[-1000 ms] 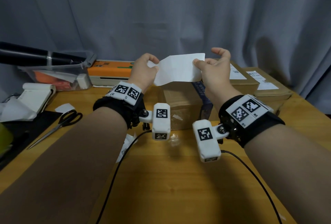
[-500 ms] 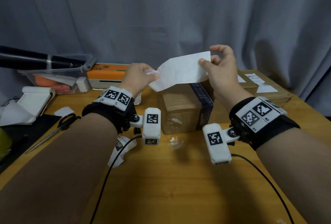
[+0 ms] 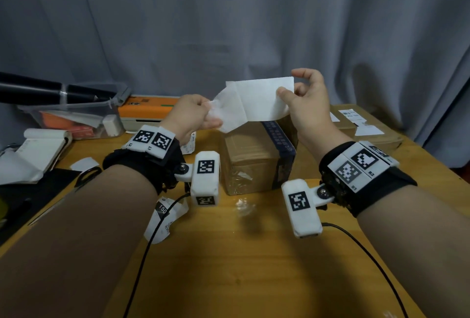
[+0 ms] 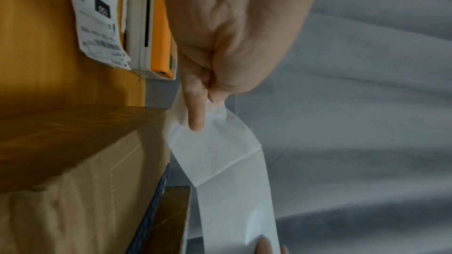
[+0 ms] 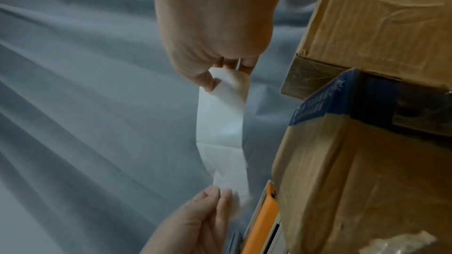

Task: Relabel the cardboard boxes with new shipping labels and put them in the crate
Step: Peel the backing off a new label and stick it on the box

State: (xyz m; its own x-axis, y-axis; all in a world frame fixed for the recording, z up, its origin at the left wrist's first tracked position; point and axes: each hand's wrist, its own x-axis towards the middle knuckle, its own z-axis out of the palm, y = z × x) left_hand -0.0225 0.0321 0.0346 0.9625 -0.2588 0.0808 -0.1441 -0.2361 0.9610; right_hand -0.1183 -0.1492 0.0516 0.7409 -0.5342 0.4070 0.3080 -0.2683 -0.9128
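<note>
Label [image 3: 256, 104] is up in the air between both hands, above the box [image 3: 256, 160] on the table [image 3: 229, 267]. It's a plain white rectangle, blank on the side facing us, with a crease partway along and the left end bent downward and a bit crumpled. The left hand [image 3: 190, 114] pinches that crumpled end between thumb and fingers, and the right hand [image 3: 305, 104] pinches the right edge with thumb and forefinger, other fingers curled loose. The box is brown cardboard, taped, with a dark blue strip along one edge.
</note>
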